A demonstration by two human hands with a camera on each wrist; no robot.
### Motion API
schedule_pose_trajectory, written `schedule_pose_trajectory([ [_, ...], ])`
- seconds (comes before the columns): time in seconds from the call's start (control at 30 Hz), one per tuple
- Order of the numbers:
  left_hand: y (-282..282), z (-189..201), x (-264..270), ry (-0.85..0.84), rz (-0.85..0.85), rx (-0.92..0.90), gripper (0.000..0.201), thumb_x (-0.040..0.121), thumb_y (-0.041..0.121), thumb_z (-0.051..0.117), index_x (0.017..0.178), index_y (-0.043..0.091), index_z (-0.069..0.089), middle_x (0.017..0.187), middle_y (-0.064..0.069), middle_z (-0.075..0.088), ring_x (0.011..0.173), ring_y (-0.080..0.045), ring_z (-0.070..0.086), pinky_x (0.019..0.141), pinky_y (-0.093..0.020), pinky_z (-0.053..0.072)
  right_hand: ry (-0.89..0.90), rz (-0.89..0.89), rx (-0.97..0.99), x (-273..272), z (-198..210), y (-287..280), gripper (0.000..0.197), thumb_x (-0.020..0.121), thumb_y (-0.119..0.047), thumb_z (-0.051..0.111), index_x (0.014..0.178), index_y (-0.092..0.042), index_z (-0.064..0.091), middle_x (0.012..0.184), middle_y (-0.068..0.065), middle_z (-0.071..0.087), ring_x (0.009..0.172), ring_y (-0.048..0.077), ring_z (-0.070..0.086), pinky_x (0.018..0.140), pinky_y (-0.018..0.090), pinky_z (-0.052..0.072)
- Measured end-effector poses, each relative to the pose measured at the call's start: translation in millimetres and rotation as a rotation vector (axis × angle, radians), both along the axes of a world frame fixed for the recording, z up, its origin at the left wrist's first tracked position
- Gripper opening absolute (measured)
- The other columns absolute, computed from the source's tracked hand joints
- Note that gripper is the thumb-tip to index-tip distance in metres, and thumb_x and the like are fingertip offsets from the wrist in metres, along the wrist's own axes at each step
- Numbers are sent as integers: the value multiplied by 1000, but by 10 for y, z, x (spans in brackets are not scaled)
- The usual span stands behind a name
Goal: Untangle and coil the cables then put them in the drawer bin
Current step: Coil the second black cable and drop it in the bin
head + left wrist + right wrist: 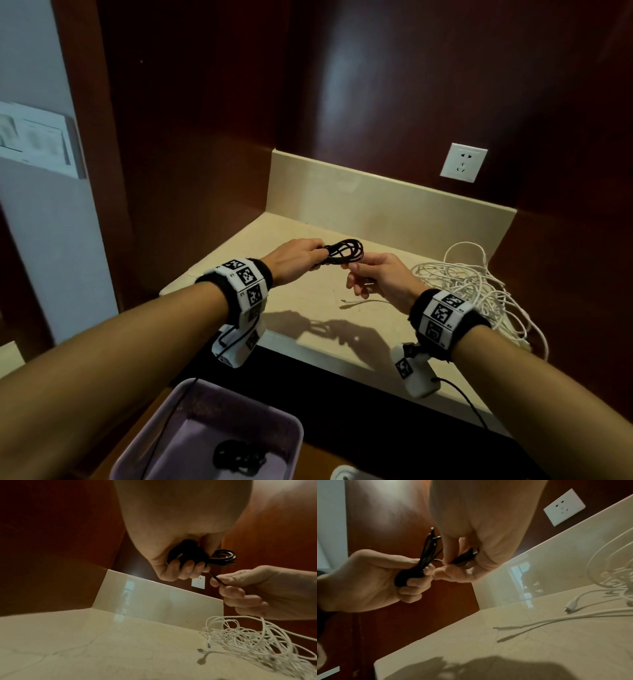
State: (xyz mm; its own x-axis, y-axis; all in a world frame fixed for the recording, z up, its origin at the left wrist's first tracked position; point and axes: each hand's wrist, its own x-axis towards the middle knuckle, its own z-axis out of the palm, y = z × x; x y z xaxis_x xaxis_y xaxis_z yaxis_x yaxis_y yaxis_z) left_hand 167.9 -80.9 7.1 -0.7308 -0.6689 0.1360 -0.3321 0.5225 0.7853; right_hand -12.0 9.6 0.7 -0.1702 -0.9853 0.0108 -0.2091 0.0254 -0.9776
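A coiled black cable [344,253] hangs above the beige counter [308,301], gripped by my left hand [301,257] with curled fingers [181,569]. My right hand [371,274] pinches the cable's loose end and plug [464,558] just right of the coil [223,557]. A tangle of white cables [479,287] lies on the counter at the right, with connector ends [571,604] trailing towards the middle. Below the counter edge stands the lilac drawer bin [291,435], holding another coiled black cable [239,457].
A white wall socket [463,162] sits above the beige backsplash [376,195]. Dark wood panels close in the back and both sides of the niche. Thin black wires from the wrist cameras hang over the bin and the counter edge.
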Motion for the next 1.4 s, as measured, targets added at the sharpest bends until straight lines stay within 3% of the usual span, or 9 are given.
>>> schedule_pose_trajectory([
  [0.1, -33, -26, -53, -29, 48, -42, 25, 102, 29, 39, 103, 10, 55, 79, 0, 53, 67, -16, 44, 62, -32, 34, -14, -76, -37, 103, -45, -25, 9, 96, -6, 54, 99, -1, 61, 67, 13, 66, 47, 18, 56, 46, 23, 41],
  [0.27, -73, -102, -104, -83, 161, -212, 29, 103, 30, 41, 122, 10, 50, 102, -10, 62, 88, -25, 54, 72, -33, 38, -63, -146, -66, 223, -66, -42, 10, 94, -6, 58, 95, -6, 49, 67, 14, 68, 48, 20, 61, 44, 23, 41],
  [0.37, -66, -81, -125, -115, 178, -307, 33, 103, 28, 39, 132, 13, 47, 117, -12, 64, 101, -30, 57, 77, -33, 39, -105, -147, -102, 237, -54, -21, 13, 88, 3, 61, 92, -7, 53, 79, 16, 72, 66, 23, 70, 56, 25, 50],
  [0.5, -96, -42, -112, -131, 174, -361, 33, 103, 24, 38, 132, 17, 52, 108, -13, 66, 84, -28, 54, 67, -32, 33, -210, -87, -166, 198, -46, 20, 33, 81, 20, 54, 107, 1, 58, 99, 18, 72, 93, 28, 71, 74, 31, 57],
  [0.57, -107, -43, -108, -133, 180, -364, 33, 103, 24, 38, 131, 17, 53, 107, -13, 66, 83, -27, 53, 67, -31, 32, -216, -50, -187, 185, -39, 39, 30, 86, 16, 53, 113, 2, 58, 105, 18, 71, 98, 26, 70, 79, 31, 58],
  [0.73, -99, -59, -112, -133, 176, -363, 33, 102, 25, 39, 130, 18, 54, 104, -12, 67, 80, -25, 52, 65, -32, 33, -106, -11, -195, 123, -21, 53, 25, 99, -6, 48, 119, 5, 58, 107, 16, 70, 93, 17, 72, 78, 27, 58],
  [0.87, -61, -81, -106, -149, 146, -397, 34, 103, 26, 39, 134, 22, 52, 103, -10, 67, 81, -26, 54, 64, -32, 32, -10, -12, -147, 89, 18, 67, 24, 98, -13, 53, 110, 4, 65, 96, 12, 74, 85, 19, 73, 74, 29, 57],
  [1.1, 59, -73, -201, -136, 107, -497, 30, 102, 25, 39, 128, 19, 53, 115, -8, 67, 101, -30, 59, 83, -37, 45, 124, -50, -25, 186, 55, 42, 20, 93, -14, 62, 90, 4, 71, 78, 14, 73, 67, 20, 71, 61, 27, 52],
  [1.4, 55, -154, -161, -71, 148, -466, 26, 103, 23, 38, 125, 16, 48, 106, -12, 67, 92, -34, 58, 77, -40, 43, -27, -140, 100, 155, 138, 41, 22, 90, -17, 68, 95, 4, 69, 88, 21, 73, 72, 24, 72, 64, 25, 58],
])
